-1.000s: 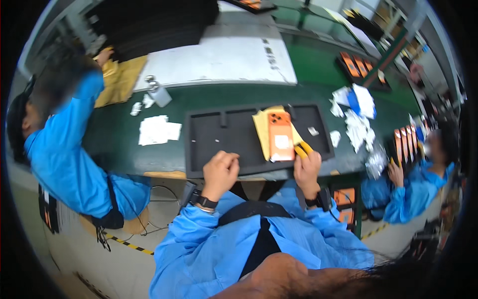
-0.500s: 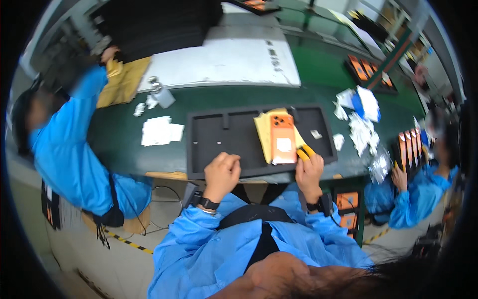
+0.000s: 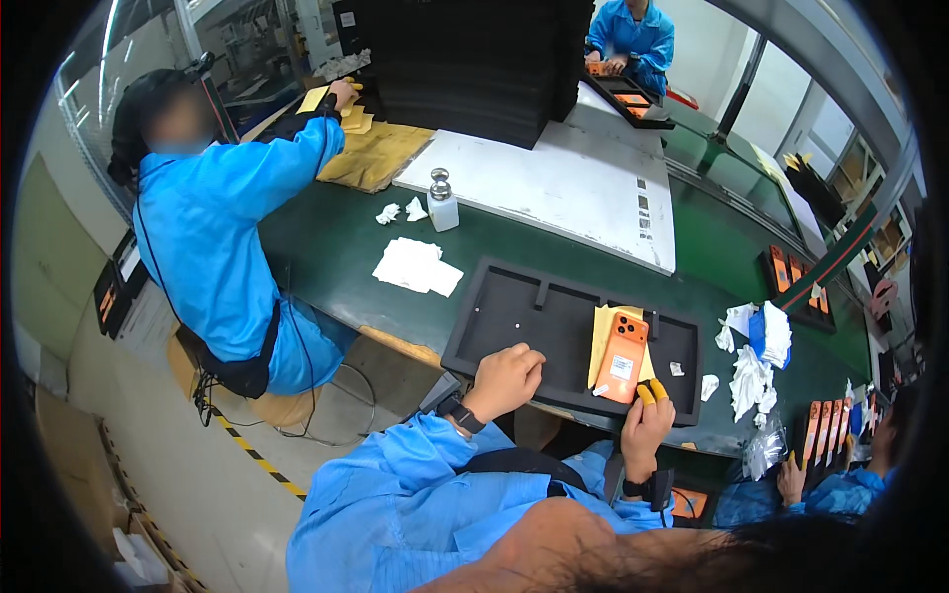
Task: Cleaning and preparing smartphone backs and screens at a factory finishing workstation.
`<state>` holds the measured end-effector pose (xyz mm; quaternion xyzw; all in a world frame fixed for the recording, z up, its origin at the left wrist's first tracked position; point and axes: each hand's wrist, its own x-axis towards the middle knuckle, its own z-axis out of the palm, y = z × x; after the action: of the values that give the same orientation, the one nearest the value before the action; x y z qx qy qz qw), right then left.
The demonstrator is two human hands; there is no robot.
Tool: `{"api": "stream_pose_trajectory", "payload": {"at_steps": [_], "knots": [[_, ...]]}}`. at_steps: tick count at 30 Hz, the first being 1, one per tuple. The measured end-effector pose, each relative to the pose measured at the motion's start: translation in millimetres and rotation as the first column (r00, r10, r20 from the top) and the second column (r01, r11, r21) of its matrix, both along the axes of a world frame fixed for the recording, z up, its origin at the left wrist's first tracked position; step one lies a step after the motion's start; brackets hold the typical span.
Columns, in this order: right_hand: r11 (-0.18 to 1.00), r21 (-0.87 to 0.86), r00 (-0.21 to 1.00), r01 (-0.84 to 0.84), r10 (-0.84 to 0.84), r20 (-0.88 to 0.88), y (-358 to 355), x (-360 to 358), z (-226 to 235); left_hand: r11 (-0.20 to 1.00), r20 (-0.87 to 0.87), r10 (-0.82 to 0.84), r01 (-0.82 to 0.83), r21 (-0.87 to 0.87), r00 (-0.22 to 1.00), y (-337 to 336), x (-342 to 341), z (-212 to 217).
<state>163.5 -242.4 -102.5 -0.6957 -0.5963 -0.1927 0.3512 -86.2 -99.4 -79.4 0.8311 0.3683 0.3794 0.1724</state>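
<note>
At the near edge of the green tabletop (image 3: 326, 257), the left hand (image 3: 506, 378) rests curled into a loose fist on the front rim of a black foam tray (image 3: 539, 316), gripping nothing that I can see. The right hand (image 3: 647, 420), with yellow finger cots (image 3: 650, 392) on two fingertips, sits at the tray's front edge just below an orange phone (image 3: 623, 344); its fingers are bent and close to the phone's lower end, though I cannot tell whether they touch it. The phone lies back side up in the tray's right part, on a yellow sheet (image 3: 601, 331), with a white sticker on its back. By my reading the phone is lying in the tray being worked on or checked, and the next move calls for a careful pinch at its lower edge with the covered fingertips while the left hand steadies the tray. Right of the tray lies a heap of crumpled white wipes (image 3: 756, 361); left of it, flat white papers (image 3: 415, 265). Farther back stand a small bottle (image 3: 442, 201) and a large white board (image 3: 554, 183), and a co-worker in blue (image 3: 222, 237) reaches toward brown sheets (image 3: 376, 153).
</note>
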Motion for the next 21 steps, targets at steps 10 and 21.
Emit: {"api": "stream_pose_trajectory", "payload": {"at_steps": [10,21], "knots": [[1.000,-0.017,1.000,0.016,-0.016,-0.006,-2.1,-2.2,-4.6,1.000,0.018,-0.005,0.005,0.012,1.000,-0.2,-4.0,-1.4],[1.000,-0.007,1.000,0.028,-0.028,-0.007,-3.4,-2.8,-3.2,1.000,0.007,-0.004,0.003,0.012,1.000,-2.5,-1.2,-0.1]]}}
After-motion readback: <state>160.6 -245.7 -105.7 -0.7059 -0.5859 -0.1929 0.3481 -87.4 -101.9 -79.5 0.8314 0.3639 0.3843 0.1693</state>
